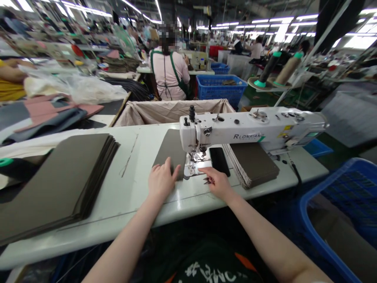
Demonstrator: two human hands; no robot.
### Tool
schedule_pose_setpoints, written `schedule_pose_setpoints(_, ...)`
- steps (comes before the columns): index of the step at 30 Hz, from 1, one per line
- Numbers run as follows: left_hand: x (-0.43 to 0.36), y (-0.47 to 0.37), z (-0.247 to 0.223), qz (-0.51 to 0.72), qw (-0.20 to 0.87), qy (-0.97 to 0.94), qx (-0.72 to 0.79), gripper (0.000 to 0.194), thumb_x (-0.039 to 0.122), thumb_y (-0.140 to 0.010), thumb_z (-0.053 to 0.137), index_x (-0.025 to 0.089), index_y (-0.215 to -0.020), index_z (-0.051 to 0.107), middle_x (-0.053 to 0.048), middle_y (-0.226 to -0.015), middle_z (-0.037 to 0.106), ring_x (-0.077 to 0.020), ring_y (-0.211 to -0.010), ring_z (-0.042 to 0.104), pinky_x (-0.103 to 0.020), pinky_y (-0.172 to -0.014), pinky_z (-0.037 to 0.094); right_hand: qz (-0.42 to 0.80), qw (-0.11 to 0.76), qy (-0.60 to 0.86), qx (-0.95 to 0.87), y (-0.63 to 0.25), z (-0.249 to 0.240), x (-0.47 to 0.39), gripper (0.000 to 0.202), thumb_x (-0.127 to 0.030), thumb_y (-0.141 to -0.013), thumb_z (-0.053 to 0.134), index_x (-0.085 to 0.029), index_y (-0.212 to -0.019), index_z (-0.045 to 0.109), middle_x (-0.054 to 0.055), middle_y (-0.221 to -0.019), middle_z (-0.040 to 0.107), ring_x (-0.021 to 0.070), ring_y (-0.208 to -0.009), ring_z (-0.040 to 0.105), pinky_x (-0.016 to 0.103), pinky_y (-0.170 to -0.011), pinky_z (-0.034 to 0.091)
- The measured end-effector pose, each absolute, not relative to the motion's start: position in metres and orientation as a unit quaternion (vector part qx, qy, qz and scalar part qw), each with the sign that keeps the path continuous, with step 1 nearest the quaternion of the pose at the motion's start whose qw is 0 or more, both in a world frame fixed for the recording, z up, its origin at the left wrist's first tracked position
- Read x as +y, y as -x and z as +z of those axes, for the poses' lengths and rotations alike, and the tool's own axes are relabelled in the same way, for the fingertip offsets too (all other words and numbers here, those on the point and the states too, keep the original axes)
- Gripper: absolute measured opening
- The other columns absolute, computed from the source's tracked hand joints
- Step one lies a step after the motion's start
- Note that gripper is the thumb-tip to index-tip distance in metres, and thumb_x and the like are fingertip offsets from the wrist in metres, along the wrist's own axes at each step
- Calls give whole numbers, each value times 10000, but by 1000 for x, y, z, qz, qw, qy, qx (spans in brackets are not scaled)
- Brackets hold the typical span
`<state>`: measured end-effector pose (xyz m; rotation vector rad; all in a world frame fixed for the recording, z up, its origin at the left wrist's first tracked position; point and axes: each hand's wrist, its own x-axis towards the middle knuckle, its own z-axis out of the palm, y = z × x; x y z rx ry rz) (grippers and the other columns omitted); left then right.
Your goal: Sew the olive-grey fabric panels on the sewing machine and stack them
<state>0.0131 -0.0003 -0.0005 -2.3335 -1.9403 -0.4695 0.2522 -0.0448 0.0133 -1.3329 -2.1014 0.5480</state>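
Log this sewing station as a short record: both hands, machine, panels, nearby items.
left hand: left hand, spread on a flat grey-brown panel
right hand: right hand, index finger extended over the shiny metal needle plate; small pointed dark tool, probably thread snips, held below it
machine: white sewing machine, right of the panel
phone: black, flat phone-like slab, right of the plate
left stack: large grey-brown panels
right stack: smaller brown pieces, partly behind the machine arm
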Motion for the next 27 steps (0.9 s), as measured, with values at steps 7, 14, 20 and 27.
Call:
schedule_pose_setpoints(7, -74, 60, -26, -136, 83, 733, -661, 517, 286, -950, 339, 121, -1436, 392, -207, -1386, 449, -350, -1279, 444, -510, -1054, 342, 158, 97, 543, -819, -267, 3, -135, 683, -116, -769, 463, -247, -1438, 411, 59, -1498, 403, 206, -857, 660, 333, -746, 508)
schedule_pose_setpoints(14, -116, 110, -36, -117, -42, 824, -553, 638, 114, -887, 288, 267, -1504, 241, -30, -1553, 279, -258, -1438, 240, -513, -1169, 229, 335, 193, 572, -724, -285, -26, -197, 445, -110, -800, 474, -276, -1191, 606, 10, -1182, 658, 124, -796, 633, 232, -741, 463)
schedule_pose_setpoints(20, -63, 70, -21, -96, -107, 888, -437, 558, 125, -920, 268, 266, -1455, 341, -4, -1541, 321, -203, -1423, 286, -472, -1185, 217, 344, 199, 658, -639, -287, -17, -180, 191, -418, -873, 576, -237, -937, 577, -23, -813, 650, 153, -720, 606, 250, -650, 414)
schedule_pose_setpoints(27, -57, 8, 2, -141, -96, 888, -427, 369, 268, -962, 384, 242, -1295, 543, -73, -1328, 552, -259, -1265, 468, -462, -1087, 366, 300, 205, 683, -634, -294, -19, -184, 202, -414, -924, 524, -233, -834, 518, -40, -727, 598, 149, -663, 580, 245, -614, 363)
